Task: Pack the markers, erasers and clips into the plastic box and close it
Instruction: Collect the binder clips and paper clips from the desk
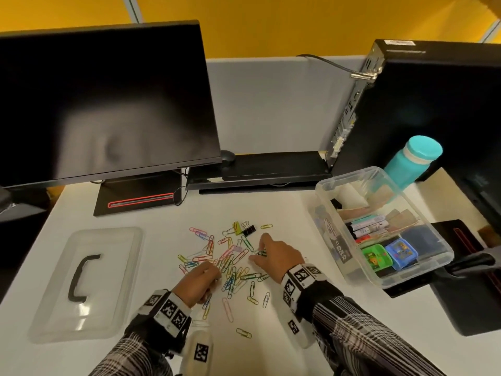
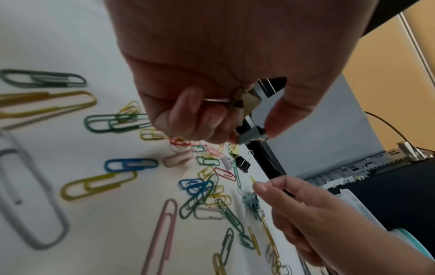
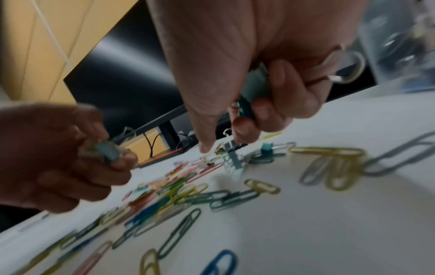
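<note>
1. The left hand (image 1: 199,280) has its fingers curled round a small bunch of clips (image 2: 244,104); more coloured paper clips (image 1: 230,263) lie scattered just beyond its fingertips.
2. The right hand (image 1: 275,255) grips a teal binder clip (image 3: 253,89) in curled fingers, index finger pointing down to the pile.
3. The plastic box (image 1: 349,267) stands open, well right of the right fingers, with markers (image 1: 368,225) and erasers (image 1: 389,255) inside; its label is too blurred to read.
4. The lid (image 1: 108,256) lies left of the left hand.

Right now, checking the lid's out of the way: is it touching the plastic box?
Apart. The head view shows the lid far left, the plastic box far right, table between.
</note>
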`<act>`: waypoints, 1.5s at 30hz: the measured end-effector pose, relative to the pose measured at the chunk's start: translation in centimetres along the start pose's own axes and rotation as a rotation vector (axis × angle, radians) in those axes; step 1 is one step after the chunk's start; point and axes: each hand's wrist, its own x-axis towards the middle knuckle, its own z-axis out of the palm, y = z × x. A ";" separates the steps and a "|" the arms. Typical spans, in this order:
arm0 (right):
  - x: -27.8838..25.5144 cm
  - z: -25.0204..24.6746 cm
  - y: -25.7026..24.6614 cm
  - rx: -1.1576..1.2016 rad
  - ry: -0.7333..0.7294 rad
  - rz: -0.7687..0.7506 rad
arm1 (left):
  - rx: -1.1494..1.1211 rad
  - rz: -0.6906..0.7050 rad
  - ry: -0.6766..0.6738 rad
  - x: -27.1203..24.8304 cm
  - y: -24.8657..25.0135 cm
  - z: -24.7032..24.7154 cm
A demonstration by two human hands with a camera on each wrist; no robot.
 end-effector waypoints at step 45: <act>-11.3 -7.6 15.0 0.027 0.696 0.333 | 0.700 0.528 0.092 3.3 16.7 9.7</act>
